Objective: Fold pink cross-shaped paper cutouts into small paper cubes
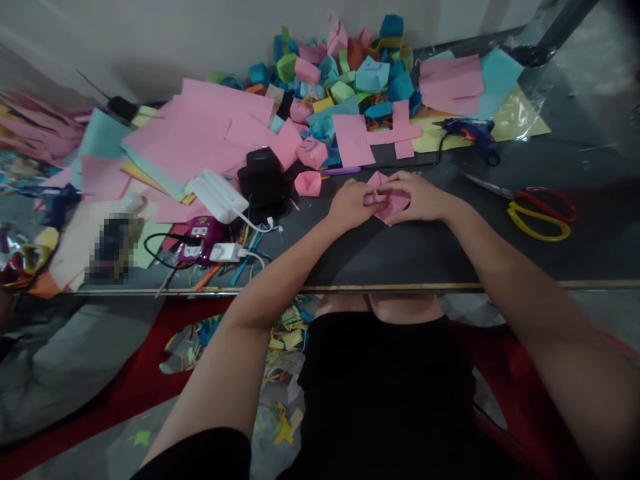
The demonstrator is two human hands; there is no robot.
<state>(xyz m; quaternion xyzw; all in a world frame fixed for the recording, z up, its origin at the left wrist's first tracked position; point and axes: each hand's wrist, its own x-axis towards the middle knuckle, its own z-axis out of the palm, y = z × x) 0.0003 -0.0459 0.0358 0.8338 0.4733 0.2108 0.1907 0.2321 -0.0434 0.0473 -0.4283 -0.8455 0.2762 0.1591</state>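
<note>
Between my two hands is a piece of folded pink paper (389,208), just above the dark table. My left hand (353,203) grips its left side, fingers bent around the edge. On the other side, my right hand (417,197) has thumb and fingers closed on the paper. Parts of the folds are hidden behind my fingers. Close to my left hand lie a small pink paper piece (308,183) and a purple pen (343,171). A pink cross-shaped cutout (399,132) lies beyond my hands.
Scissors (543,207) with red and yellow handles lie at right, below a blue glue gun (470,133). Folded paper shapes (345,73) pile up at the back. Pink sheets (200,133), a white power adapter (217,193) and a purple power strip (203,243) with cables occupy the left.
</note>
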